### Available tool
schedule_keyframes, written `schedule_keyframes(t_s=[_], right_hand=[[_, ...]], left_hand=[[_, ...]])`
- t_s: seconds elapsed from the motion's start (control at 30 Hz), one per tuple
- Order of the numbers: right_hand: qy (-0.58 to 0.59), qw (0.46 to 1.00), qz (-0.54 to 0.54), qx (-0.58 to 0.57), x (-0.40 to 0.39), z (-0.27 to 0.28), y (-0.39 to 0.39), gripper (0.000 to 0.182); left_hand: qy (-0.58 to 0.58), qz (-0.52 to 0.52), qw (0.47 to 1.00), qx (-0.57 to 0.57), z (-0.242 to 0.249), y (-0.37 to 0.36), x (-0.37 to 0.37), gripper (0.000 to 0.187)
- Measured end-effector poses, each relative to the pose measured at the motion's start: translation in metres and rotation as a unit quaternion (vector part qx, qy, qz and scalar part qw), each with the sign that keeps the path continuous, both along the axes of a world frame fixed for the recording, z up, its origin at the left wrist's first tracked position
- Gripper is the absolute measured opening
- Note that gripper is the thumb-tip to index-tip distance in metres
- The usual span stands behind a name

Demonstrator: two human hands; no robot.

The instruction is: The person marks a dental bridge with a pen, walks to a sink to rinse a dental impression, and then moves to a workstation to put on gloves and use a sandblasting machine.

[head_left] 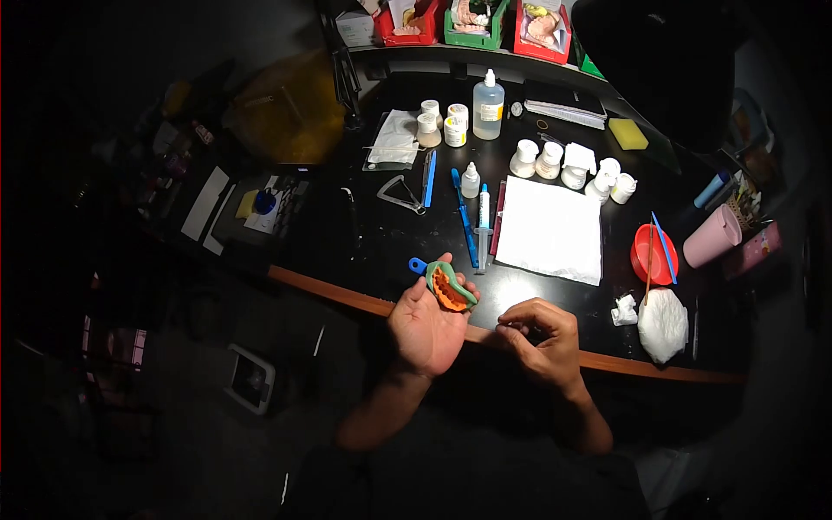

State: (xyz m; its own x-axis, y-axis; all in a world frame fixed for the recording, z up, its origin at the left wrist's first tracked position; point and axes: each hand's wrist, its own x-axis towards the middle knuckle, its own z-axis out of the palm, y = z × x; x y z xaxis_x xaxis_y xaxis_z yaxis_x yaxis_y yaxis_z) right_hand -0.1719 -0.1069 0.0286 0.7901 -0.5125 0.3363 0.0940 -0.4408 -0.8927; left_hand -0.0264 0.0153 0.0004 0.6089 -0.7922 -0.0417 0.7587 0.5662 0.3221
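In my left hand [429, 329], palm up, rests a dental impression tray [451, 288] with a blue handle, green outer material and an orange tooth imprint. The thumb and fingers of that hand steady it. My right hand [546, 338] hovers just right of it over the table's wooden edge, apart from the tray. Its thumb and index finger are pinched together; anything between them is too small to make out. Beyond both hands lie a syringe [484, 221], a blue pen-like tool [465, 217] and a white paper towel [550, 232].
Several small white jars [549, 160] stand behind the towel, and a clear bottle [489, 113] farther back. To the right are a red bowl [642, 260] with sticks across it, a pink cup [712, 236] and a white bundle [664, 328]. Bins with dental models [543, 30] line the shelf.
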Motion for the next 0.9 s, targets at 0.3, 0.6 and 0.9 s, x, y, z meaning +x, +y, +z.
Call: schedule_keyframes(t_s=[0.3,0.6,0.9], right_hand=[[-0.068,0.967,0.036,-0.244,0.04,-0.006,0.037,0.017],[-0.001,0.958,0.009,-0.287,-0.002,0.04,-0.006,0.024],[0.29,0.885,-0.211,-0.296,0.036,0.083,-0.236,0.018]], left_hand=[[0.055,-0.057,0.995,-0.067,-0.017,-0.002,-0.006,0.067],[0.099,-0.047,0.988,-0.107,-0.016,0.001,0.007,0.062],[0.056,-0.038,0.989,-0.133,-0.024,-0.003,0.02,0.063]])
